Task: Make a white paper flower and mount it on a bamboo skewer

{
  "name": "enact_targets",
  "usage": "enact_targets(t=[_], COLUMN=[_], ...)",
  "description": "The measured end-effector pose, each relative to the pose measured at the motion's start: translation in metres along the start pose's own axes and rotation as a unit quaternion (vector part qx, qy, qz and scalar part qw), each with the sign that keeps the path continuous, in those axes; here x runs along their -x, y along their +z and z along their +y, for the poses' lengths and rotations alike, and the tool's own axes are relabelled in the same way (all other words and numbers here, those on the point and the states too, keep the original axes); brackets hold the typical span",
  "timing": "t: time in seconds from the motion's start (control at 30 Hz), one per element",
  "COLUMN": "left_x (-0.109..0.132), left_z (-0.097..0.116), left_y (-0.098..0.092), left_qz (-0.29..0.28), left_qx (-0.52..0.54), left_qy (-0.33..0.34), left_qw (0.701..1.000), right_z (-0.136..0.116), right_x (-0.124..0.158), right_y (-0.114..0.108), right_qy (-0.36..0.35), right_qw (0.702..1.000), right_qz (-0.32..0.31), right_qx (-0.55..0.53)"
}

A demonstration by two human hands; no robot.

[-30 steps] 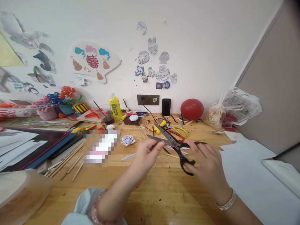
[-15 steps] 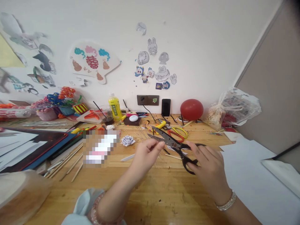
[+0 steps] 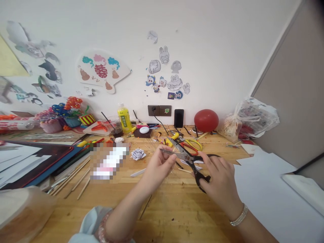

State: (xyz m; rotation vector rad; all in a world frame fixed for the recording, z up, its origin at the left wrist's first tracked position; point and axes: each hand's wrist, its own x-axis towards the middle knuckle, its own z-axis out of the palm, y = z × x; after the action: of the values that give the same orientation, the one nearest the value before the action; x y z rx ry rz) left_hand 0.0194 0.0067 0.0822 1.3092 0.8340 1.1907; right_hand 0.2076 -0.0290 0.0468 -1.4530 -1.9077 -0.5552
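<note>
My right hand has its fingers through the handles of black-handled scissors, whose blades are spread apart and point left. My left hand is closed in a pinch right at the blade tips, and what lies between its fingertips is too small or hidden to make out. Below my left forearm a thin dark stick shows; whether it rests on the table or hangs from my hand I cannot tell. A folded white paper flower sits on the table beyond my left hand, near a white paper strip.
Behind the hands lie yellow-and-red-handled tools and a yellow glue gun. A red balloon, a phone and a yellow bottle stand by the wall. White paper sheets cover the right side; wooden sticks lie left.
The scissors have shifted slightly, their lower blade now crossing in front of my left fingers. A thin dark stick has come into view below my left forearm. The view has tipped slightly upward.
</note>
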Motion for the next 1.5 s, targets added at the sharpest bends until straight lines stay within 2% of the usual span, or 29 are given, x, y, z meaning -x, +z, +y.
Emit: enact_targets(t=[0.27,0.43,0.63,0.8,1.03,1.37,1.5], left_x=[0.000,-0.001,-0.002,0.000,0.002,0.002,0.003], left_z=[0.004,0.003,0.005,0.008,0.012,0.010,0.015], left_y=[0.001,-0.005,-0.009,-0.006,-0.003,-0.004,-0.003], left_qz=[-0.008,-0.058,-0.091,-0.053,-0.042,-0.047,-0.028], left_qx=[0.017,-0.018,-0.002,-0.048,-0.060,-0.076,-0.084], left_qy=[-0.032,-0.038,-0.032,-0.024,-0.011,-0.013,-0.001], left_qw=[0.999,0.997,0.995,0.997,0.997,0.996,0.996], right_z=[-0.001,0.001,0.002,0.004,0.002,0.001,0.003], right_x=[0.000,-0.002,-0.002,0.000,0.001,0.000,-0.001], right_y=[-0.004,-0.005,-0.006,-0.005,-0.006,-0.007,-0.011], right_qy=[0.000,-0.008,-0.020,-0.041,-0.029,-0.028,-0.035], right_qw=[1.000,0.999,0.997,0.998,0.999,0.999,0.999], right_qz=[-0.024,-0.044,-0.062,-0.038,-0.014,-0.018,-0.007], right_qx=[-0.013,-0.027,-0.038,0.000,0.039,0.020,-0.002])
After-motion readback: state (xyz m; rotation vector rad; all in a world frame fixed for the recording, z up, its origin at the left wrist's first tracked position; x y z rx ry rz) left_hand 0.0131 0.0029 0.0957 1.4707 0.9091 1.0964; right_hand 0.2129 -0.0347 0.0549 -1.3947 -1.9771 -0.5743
